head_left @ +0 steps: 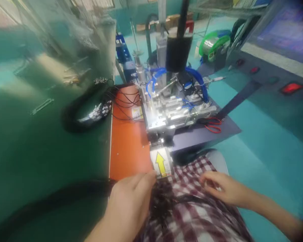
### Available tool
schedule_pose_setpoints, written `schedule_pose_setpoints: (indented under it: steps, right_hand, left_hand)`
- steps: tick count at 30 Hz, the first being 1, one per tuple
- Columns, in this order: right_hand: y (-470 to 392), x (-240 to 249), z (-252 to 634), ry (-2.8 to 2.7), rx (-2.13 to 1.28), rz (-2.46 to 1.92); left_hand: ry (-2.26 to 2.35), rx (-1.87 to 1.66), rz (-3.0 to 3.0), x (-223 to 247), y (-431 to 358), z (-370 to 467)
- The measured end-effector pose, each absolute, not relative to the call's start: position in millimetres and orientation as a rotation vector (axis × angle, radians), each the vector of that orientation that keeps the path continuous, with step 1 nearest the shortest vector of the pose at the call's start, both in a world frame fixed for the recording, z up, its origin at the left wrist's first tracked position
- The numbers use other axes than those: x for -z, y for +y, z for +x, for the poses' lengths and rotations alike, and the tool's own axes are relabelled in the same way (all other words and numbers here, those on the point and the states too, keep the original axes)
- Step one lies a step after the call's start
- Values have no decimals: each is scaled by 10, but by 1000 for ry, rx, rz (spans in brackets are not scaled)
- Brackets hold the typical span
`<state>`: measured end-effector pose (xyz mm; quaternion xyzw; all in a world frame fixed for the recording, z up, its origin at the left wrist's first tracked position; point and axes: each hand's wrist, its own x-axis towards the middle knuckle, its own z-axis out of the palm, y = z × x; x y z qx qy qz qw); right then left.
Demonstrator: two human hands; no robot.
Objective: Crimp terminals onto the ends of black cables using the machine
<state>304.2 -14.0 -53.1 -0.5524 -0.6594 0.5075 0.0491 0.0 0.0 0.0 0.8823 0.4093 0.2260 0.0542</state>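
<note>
My left hand [130,198] is closed beside a bundle of thin black wires [163,201] that lies across my lap. Its fingertips are close to a box with a yellow arrow label [161,163], but what they grip is hidden. Over the checked cloth on my lap, my right hand [223,188] has its fingers curled toward the thumb. Something dark shows within that curl, too blurred to name. A black strand [194,199] runs from the bundle toward the right hand.
Ahead stands a metal machine fixture [171,111] with blue air tubes [202,84]. An orange board [128,148] lies left of it. Black cable harnesses [75,114] lie on the green surface [53,158]. At right are a control panel [275,77] and a green spool [213,45].
</note>
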Motion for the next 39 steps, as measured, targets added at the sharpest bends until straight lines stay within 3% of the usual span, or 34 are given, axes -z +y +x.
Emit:
schedule_pose_setpoints:
  steps: [7, 26, 32, 39]
  right_hand:
    - [21, -1, 2417, -1608, -1664, -1240]
    - [58, 191, 2347, -1070, -1632, -1376]
    - [84, 164, 2219, -1176, -1733, -1321]
    - [302, 131, 2119, -1120, -1603, -1350]
  left_hand:
    - [1245, -660, 2725, -1, -59, 121]
    - [1241, -773, 2487, 154, -63, 146]
    - [1234, -729, 2472, 147, -33, 139]
    - [1207, -703, 2171, 138, 243, 79]
